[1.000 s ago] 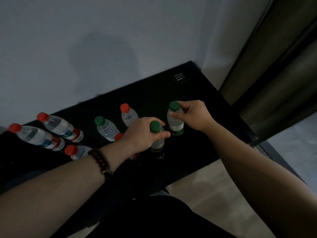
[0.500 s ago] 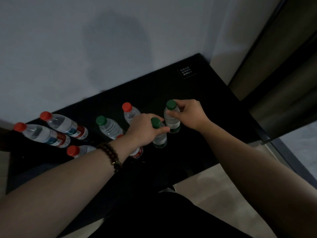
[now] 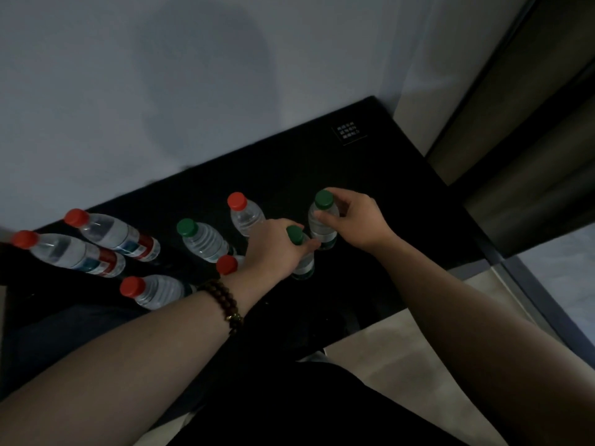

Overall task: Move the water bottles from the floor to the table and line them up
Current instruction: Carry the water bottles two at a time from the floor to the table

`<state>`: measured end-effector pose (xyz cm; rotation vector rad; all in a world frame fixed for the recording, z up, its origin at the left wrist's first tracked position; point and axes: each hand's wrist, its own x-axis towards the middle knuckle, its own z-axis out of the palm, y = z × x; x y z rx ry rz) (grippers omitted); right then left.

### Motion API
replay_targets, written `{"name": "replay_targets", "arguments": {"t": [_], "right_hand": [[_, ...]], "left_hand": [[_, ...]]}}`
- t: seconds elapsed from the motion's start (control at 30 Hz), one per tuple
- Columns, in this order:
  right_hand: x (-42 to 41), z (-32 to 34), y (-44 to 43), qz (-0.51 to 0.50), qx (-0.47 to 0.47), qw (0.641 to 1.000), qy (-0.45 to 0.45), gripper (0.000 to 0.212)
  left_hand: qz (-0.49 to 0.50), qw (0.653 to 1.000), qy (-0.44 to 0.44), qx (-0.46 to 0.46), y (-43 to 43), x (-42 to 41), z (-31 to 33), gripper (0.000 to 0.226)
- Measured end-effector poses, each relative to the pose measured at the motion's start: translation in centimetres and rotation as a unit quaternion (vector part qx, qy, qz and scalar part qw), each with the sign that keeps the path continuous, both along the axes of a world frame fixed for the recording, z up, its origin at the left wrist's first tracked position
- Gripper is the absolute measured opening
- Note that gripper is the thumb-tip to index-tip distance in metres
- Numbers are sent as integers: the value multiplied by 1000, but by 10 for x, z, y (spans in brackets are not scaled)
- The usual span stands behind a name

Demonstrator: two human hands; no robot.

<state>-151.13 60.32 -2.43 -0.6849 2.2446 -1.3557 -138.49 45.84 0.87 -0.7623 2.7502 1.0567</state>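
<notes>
Water bottles of clear plastic, eight in view, all stand on the glossy black desk point(image 3: 370, 188) against the grey wall point(image 3: 161, 91). Dim light leaves their labels hard to read. The desk's left end is cut off by the frame. One hidden red-capped bottle point(image 3: 227, 264) shows little more than its cap behind the left hand point(image 3: 273, 249). At the left, a nearer large red-capped bottle point(image 3: 74, 254) stands just beside a farther large red-capped bottle point(image 3: 119, 235). A small white printed label point(image 3: 349, 134) near the desk's far right corner is unreadable. A dark bead bracelet point(image 3: 222, 300) circles the left wrist. The left fingers point(image 3: 309, 245) curl round the neck of a green-capped bottle point(image 3: 302, 265). The right hand point(image 3: 357, 220) has its fingers point(image 3: 323, 216) gripping the shoulder of a second green-capped bottle point(image 3: 322, 230), just beside the first.
</notes>
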Motion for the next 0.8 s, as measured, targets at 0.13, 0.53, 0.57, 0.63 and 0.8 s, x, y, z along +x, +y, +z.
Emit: {"name": "replay_targets", "arguments": {"t": [0.13,0.53,0.57,0.63,0.8], "right_hand": [[-1,0,-1,-11,24,1000,-2,32],[3,41,-4,-7,68,997,28,60],[4,47,-6,-15,63,997,36,59],[5,61,-12,-36,46,997,50,55],[7,92,-35,-76,12,990,115,43]], "left_hand": [[-2,1000,-8,4,1,-1,2,29],[-30,999,11,-11,-11,3,22,67],[-26,999,25,-16,-14,4,29,65],[-13,998,53,-29,-22,3,45,53],[37,989,139,-34,-53,14,93,34]]}}
